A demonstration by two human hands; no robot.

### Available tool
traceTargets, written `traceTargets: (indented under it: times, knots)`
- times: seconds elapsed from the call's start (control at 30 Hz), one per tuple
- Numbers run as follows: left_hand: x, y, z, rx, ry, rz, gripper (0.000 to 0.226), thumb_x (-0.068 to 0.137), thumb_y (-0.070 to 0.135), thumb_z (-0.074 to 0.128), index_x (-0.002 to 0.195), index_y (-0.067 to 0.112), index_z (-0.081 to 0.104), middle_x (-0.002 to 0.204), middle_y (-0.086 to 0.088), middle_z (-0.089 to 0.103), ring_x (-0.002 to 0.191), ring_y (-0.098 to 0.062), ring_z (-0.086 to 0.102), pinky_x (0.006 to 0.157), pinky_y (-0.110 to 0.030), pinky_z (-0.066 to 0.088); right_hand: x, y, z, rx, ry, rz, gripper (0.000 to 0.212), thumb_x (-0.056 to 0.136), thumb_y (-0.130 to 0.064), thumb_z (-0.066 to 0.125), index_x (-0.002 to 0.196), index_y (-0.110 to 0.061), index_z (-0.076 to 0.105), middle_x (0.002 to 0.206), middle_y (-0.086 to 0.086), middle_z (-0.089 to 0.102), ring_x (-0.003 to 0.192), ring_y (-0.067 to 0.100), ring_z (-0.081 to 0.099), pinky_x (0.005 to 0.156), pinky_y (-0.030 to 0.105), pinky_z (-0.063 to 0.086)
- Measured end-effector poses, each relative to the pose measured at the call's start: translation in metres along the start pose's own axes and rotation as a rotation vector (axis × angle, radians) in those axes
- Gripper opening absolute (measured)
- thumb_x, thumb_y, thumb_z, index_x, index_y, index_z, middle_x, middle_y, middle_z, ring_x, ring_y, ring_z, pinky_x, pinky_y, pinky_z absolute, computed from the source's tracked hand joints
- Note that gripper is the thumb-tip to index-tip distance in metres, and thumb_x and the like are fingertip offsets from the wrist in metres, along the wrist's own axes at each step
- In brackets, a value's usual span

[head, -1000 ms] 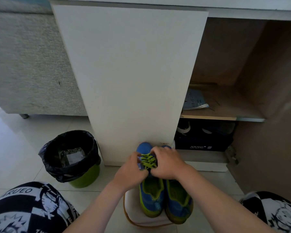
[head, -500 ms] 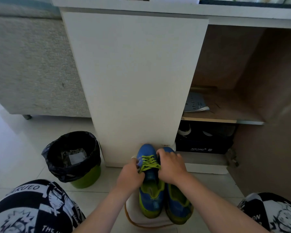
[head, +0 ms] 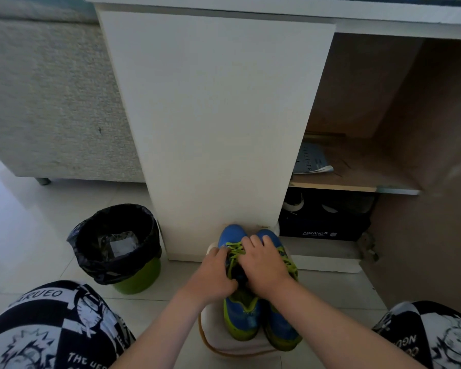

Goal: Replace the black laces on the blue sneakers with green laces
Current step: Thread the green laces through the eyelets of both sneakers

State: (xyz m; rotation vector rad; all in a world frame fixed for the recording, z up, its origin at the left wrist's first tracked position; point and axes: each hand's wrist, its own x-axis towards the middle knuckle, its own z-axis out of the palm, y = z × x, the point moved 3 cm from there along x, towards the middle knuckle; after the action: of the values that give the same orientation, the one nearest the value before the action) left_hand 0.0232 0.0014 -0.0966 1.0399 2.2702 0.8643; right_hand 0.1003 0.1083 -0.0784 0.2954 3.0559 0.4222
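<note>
- Head view: a white cabinet panel (head: 213, 115) rises just beyond both hands.
- Grey sofa (head: 51, 102) stands well off to the left hand's (head: 213, 275) left.
- Black-lined green bin (head: 139, 278) sits on the floor, left of that hand.
- White stool (head: 216, 334) lies beneath the hands, bearing the blue sneakers (head: 241, 315) side by side.
- Left hand and right hand (head: 264, 265) meet over the left-side shoe, fingers curled, pinching its green lace (head: 236, 247).
</note>
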Motion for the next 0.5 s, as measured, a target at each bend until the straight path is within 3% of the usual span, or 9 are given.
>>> traceTargets:
  times: [0.13,0.3,0.4,0.5]
  knots:
    - [-0.002,0.002,0.000,0.105,0.035,0.004,0.062,0.069,0.025,0.064,0.128,0.022,0.043,0.112,0.001,0.046,0.100,-0.017,0.054,0.080,-0.026,0.048,0.000,0.007,-0.014,0.113,0.071,0.076,0.013,0.065,-0.032,0.070,0.069,-0.021,0.066,0.082,0.002,0.057,0.075,0.025,0.056,0.072,0.042,0.042]
    - [-0.002,0.006,0.000,0.282,0.118,0.050,0.045,0.081,0.032,0.060,0.120,0.018,0.042,0.107,-0.004,0.059,0.093,-0.024,0.063,0.073,-0.036,0.052,-0.006,0.009,-0.021,0.305,0.055,0.086,0.011,0.092,-0.029,0.049,0.091,-0.018,0.045,0.104,0.004,0.054,0.079,0.027,0.060,0.062,0.038,0.039]
    - [-0.002,0.011,0.001,0.420,0.195,0.056,0.031,0.094,0.032,0.048,0.118,0.013,0.043,0.103,-0.006,0.065,0.089,-0.027,0.066,0.065,-0.034,0.047,-0.008,0.010,-0.021,0.341,0.060,0.123,0.022,0.094,-0.034,0.048,0.104,-0.015,0.048,0.108,0.004,0.054,0.082,0.028,0.061,0.061,0.038,0.041]
    - [0.000,0.011,0.003,0.623,0.125,0.072,0.026,0.101,0.020,0.037,0.121,0.007,0.048,0.109,-0.012,0.064,0.093,-0.031,0.065,0.072,-0.038,0.048,-0.006,0.020,-0.020,0.387,0.034,0.193,0.034,0.089,-0.044,0.054,0.111,-0.019,0.049,0.100,0.000,0.062,0.082,0.028,0.065,0.062,0.036,0.045]
